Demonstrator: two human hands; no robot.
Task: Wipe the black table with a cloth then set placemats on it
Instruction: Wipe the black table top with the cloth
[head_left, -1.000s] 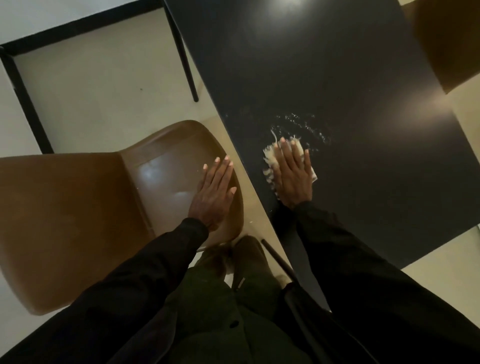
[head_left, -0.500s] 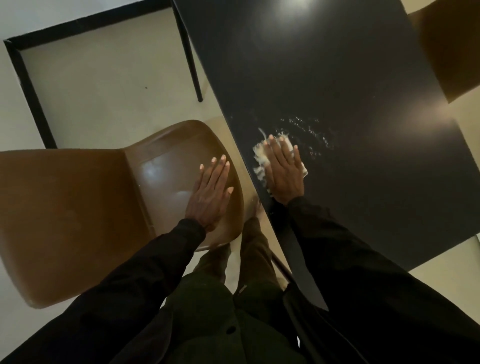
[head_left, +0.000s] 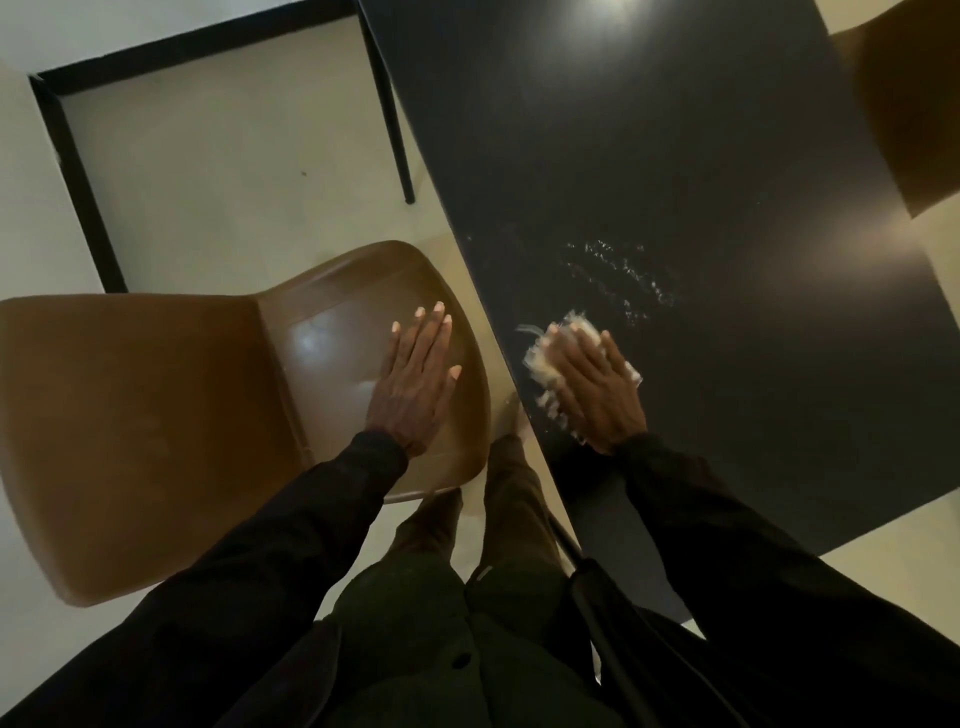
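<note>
At centre frame a pale frayed cloth (head_left: 540, 366) is pressed under the flat right hand (head_left: 597, 389) near the left edge of the glossy black table (head_left: 675, 156), the open left hand (head_left: 415, 379) is rested empty on the brown moulded chair (head_left: 156, 415), and the white droplets (head_left: 623, 275) just above are likely best cleared by overlapping strokes.

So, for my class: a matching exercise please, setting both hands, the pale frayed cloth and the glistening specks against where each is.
1 left hand
2 right hand
3 pale frayed cloth
4 glistening specks

a on the black table, beyond the cloth
b flat on the brown chair seat
c pressing the cloth
d under a hand, near the table's edge

Pairs: 1-b, 2-c, 3-d, 4-a.
</note>
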